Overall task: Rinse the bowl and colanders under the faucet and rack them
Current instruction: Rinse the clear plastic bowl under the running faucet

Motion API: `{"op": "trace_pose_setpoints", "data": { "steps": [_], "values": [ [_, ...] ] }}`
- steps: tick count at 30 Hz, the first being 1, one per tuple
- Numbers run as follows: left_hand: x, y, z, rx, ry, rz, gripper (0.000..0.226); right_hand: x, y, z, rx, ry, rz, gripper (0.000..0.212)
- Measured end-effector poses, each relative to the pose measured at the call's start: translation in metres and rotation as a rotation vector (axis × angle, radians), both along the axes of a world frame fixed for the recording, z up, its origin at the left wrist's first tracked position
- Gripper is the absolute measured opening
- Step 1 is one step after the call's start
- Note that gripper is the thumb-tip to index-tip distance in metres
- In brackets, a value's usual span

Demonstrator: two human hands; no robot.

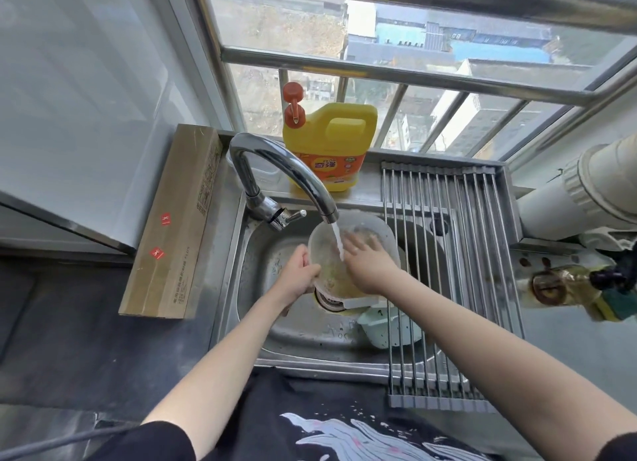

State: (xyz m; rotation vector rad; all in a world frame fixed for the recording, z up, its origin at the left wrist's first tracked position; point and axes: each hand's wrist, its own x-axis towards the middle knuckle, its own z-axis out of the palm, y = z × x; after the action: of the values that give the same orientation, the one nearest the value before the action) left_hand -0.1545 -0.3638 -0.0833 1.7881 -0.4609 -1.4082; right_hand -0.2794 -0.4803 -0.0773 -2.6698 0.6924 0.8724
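A clear plastic bowl point(382, 235) is tilted under the running faucet point(293, 171), over the steel sink point(255, 309). My left hand point(298, 276) grips the bowl's left rim. My right hand point(367, 260) lies inside the bowl with fingers spread flat against its wall, and the water stream lands beside it. Lower in the sink lie a white colander point(360, 304) and a pale green colander point(379, 329), partly hidden under the roll-up drying rack point(444, 254), which spans the sink's right half.
A yellow detergent jug point(331, 143) with an orange pump stands on the ledge behind the faucet. A long cardboard box point(175, 226) lies left of the sink. An oil bottle point(565, 285) and a white pipe point(586, 191) are at the right.
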Motion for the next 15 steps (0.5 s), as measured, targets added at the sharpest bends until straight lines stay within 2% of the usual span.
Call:
{"op": "trace_pose_setpoints", "data": {
  "steps": [2, 3, 4, 5, 7, 8, 9, 10, 11, 12, 14, 15],
  "values": [
    [0.001, -0.001, -0.001, 0.053, 0.042, 0.03, 0.031, 0.006, 0.015, 0.004, 0.155, 0.077, 0.076, 0.056],
    [0.0, 0.0, -0.002, 0.09, 0.068, 0.046, 0.03, 0.007, 0.017, 0.008, 0.181, 0.099, 0.118, 0.055],
    [0.0, 0.0, -0.002, 0.125, 0.098, 0.07, 0.033, 0.007, 0.011, 0.012, 0.107, 0.113, 0.159, 0.057],
    [-0.001, 0.001, -0.002, 0.148, 0.131, 0.097, 0.039, 0.006, 0.002, 0.012, 0.023, 0.102, 0.134, 0.059],
    [-0.002, 0.0, -0.002, 0.152, 0.177, 0.117, 0.056, 0.009, 0.0, 0.02, 0.099, 0.127, -0.031, 0.06],
    [-0.002, -0.001, -0.001, 0.145, 0.184, 0.101, 0.065, 0.01, 0.01, 0.018, 0.122, 0.15, 0.081, 0.057],
    [-0.001, -0.002, -0.001, 0.133, 0.182, 0.073, 0.072, 0.005, 0.012, 0.012, 0.064, 0.22, 0.198, 0.056],
    [-0.001, -0.003, -0.002, 0.117, 0.183, 0.042, 0.077, 0.005, 0.009, 0.01, 0.1, 0.211, 0.152, 0.056],
    [-0.001, -0.003, -0.002, 0.112, 0.18, 0.022, 0.081, 0.0, 0.008, 0.007, 0.165, 0.19, 0.011, 0.057],
    [-0.002, -0.004, -0.001, 0.105, 0.175, 0.015, 0.083, 0.0, 0.0, 0.011, 0.14, 0.199, -0.018, 0.063],
    [-0.002, -0.006, 0.004, 0.087, 0.077, 0.017, 0.082, 0.001, 0.001, 0.015, 0.053, 0.219, 0.061, 0.07],
    [-0.002, -0.007, 0.008, 0.072, -0.006, 0.014, 0.08, 0.001, 0.008, 0.011, 0.092, 0.224, 0.084, 0.07]
  ]
}}
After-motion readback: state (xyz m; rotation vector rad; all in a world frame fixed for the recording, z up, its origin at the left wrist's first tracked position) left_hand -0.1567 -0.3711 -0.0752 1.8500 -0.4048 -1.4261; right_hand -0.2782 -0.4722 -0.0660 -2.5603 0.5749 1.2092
